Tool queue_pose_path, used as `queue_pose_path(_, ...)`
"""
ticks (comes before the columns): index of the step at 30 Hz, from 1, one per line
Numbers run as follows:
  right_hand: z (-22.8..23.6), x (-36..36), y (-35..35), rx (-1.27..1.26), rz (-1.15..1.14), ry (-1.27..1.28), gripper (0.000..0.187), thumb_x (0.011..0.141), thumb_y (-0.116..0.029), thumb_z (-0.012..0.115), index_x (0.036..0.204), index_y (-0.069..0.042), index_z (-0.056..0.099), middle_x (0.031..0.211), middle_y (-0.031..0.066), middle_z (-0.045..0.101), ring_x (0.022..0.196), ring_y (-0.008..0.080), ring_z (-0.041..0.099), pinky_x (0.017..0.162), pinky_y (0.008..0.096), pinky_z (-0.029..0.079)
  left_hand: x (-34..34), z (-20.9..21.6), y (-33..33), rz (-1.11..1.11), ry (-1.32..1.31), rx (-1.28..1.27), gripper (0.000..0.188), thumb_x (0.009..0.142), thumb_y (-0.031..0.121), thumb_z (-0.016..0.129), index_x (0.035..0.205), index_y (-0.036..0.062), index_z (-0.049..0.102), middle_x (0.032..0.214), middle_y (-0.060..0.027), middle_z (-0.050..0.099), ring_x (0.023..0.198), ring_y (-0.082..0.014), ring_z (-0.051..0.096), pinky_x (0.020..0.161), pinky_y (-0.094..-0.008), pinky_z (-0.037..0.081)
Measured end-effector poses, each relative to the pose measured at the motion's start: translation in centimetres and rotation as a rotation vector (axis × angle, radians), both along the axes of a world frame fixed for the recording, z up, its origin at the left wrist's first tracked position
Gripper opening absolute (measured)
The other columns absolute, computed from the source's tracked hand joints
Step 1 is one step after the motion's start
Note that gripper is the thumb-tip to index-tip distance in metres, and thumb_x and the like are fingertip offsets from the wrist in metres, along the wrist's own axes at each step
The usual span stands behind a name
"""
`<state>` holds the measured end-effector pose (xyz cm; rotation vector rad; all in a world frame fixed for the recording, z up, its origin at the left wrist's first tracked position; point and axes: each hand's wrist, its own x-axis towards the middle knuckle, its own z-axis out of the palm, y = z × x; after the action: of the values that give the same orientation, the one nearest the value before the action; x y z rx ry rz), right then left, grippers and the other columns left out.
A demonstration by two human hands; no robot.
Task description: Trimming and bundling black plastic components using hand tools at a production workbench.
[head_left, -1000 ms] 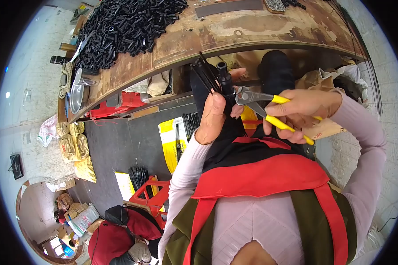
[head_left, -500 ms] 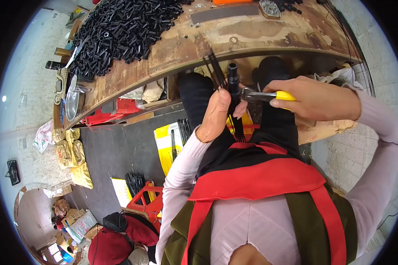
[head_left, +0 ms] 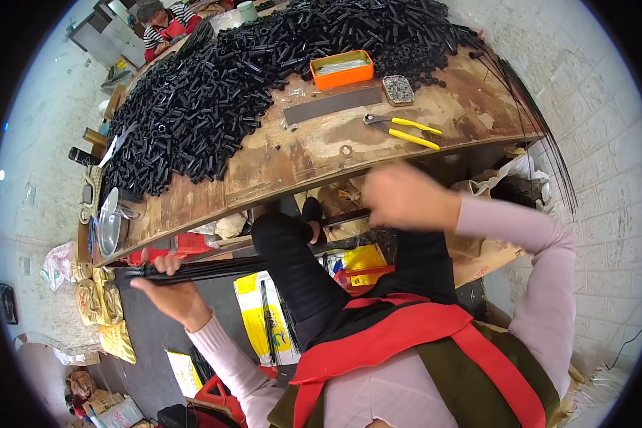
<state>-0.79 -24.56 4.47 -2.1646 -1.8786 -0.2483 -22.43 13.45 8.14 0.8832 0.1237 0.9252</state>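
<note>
My left hand (head_left: 172,294) is out to the left, below the bench edge. Its fingers close around a bundle of thin black rods (head_left: 217,269) that stretches rightward toward my knee. The end of the bundle by my fingers is partly covered. My right hand (head_left: 410,197) hangs in front of the bench edge, smeared by motion, and its fingers cannot be made out. Just beyond it, nippers with yellow handles (head_left: 406,131) lie on the wooden bench (head_left: 321,153), their dark jaws pointing left.
A large heap of black plastic tubes (head_left: 192,107) covers the bench's far and left parts. An orange box (head_left: 342,70), a small tray of metal bits (head_left: 398,90) and a grey strip (head_left: 332,107) sit nearby. Long black rods (head_left: 542,128) overhang the right end. Another person (head_left: 167,28) sits far left.
The nippers have left my right hand and now lie on the bench. My left hand has swung left with the black rods, which now lie roughly level. My view takes in more of the bench.
</note>
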Motion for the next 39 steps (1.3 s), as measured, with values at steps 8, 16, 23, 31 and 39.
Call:
queue_pose_path(8, 1.5, -7.9, -5.3, 0.808, -0.079, 1.72, 0.052, 0.074, 0.016, 0.065, 0.121, 0.002, 0.048, 0.114, 0.0178, 0.06, 0.093, 0.0322, 0.067, 0.073, 0.0349, 0.059, 4.8, -8.3, -6.1, -0.423, -0.17, -0.623, 0.054, 0.087, 0.038, 0.066, 0.113, -0.0054, 0.049, 0.091, -0.0074, 0.049, 0.087, -0.0226, 0.05, 0.092, -0.0368, 0.042)
queue_pose_path(16, 5.8, -7.5, -15.9, 1.526, -0.326, 1.183, 0.045, 0.074, -0.017, 0.083, 0.097, -0.006, 0.046, 0.098, 0.0103, 0.058, 0.06, 0.0102, 0.058, 0.047, 0.0192, 0.046, 12.8, -15.6, -18.8, -0.35, 0.389, -1.078, 0.068, 0.102, 0.05, 0.027, 0.131, -0.0102, 0.04, 0.13, -0.0245, 0.051, 0.129, -0.0384, 0.045, 0.114, -0.0509, 0.032)
queue_pose_path(23, 1.6, -10.2, -6.5, 0.768, -0.456, 1.333, 0.032, 0.072, -0.001, 0.082, 0.089, -0.007, 0.055, 0.085, -0.0004, 0.056, 0.074, 0.0036, 0.055, 0.061, 0.0194, 0.042, 7.5, -22.0, -22.0, -1.457, 0.238, -0.506, 0.032, 0.102, 0.028, 0.045, 0.116, 0.0039, 0.061, 0.106, -0.0097, 0.065, 0.108, -0.0213, 0.058, 0.099, -0.0334, 0.042)
queue_pose_path(31, -0.5, -8.0, -1.0, 0.66, -0.369, 1.637, 0.021, 0.08, 0.0, 0.074, 0.092, -0.002, 0.056, 0.078, 0.0015, 0.06, 0.065, 0.006, 0.059, 0.059, 0.0205, 0.047, 7.4, -5.3, -22.2, -0.764, 0.465, 0.472, 0.033, 0.1, 0.011, 0.05, 0.129, -0.0007, 0.057, 0.117, -0.0086, 0.063, 0.108, -0.0138, 0.057, 0.094, -0.0263, 0.043)
queue_pose_path(39, -0.4, -6.4, 0.0, 0.591, -0.274, 1.678, 0.02, 0.076, -0.001, 0.077, 0.089, -0.003, 0.062, 0.085, -0.0018, 0.059, 0.077, 0.0044, 0.055, 0.067, 0.0204, 0.043, 6.5, -4.9, -21.3, -0.603, 0.457, 0.418, 0.026, 0.089, 0.004, 0.067, 0.114, -0.0021, 0.063, 0.101, -0.0041, 0.064, 0.093, -0.0086, 0.06, 0.081, -0.0212, 0.048)
